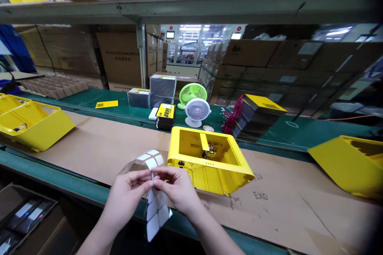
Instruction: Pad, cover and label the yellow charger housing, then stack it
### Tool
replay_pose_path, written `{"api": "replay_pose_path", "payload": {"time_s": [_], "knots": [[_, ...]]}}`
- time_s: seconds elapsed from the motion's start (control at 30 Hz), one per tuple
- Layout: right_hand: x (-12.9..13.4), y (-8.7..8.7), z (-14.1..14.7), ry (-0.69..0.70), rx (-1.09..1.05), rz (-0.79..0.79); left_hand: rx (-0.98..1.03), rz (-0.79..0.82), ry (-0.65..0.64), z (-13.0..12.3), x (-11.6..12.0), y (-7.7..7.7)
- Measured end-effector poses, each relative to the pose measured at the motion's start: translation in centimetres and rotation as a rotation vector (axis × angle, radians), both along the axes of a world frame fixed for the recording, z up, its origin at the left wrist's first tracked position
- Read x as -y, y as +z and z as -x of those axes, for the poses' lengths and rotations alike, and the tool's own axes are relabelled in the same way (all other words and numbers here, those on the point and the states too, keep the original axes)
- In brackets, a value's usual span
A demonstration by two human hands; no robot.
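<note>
Left hand (127, 195) and right hand (176, 189) both closed in a pinch, fingertips meeting on a label strip (155, 211): clear backing, white square labels, one end curling up past the hands, the other hanging below them. Yellow housing (215, 179) just ahead and right of the hands, on cardboard (98, 147) laid over the green desk (44, 171). Small circuit board (211, 151) inside it. Further yellow housings (32, 121) well left. Two small fans (196, 103) beyond.
</note>
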State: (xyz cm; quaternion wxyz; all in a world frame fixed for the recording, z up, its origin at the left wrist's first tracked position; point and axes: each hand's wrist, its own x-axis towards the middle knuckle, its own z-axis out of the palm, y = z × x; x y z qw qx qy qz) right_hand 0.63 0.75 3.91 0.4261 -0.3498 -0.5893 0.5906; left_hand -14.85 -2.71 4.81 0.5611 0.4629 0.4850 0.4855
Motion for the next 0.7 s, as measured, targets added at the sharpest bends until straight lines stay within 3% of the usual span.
{"api": "replay_pose_path", "payload": {"time_s": [0.5,0.6,0.7], "knots": [[0.5,0.7,0.1,0.036,0.076,-0.068,0.016,-0.008,0.065,0.0,0.0,-0.4],[0.6,1.0,-0.2,0.013,0.157,-0.192,-0.001,-0.004,0.080,0.3,-0.2,-0.3],[0.7,1.1,-0.6,0.001,0.300,-0.452,0.012,0.010,0.099,0.6,-0.4,-0.3]]}}
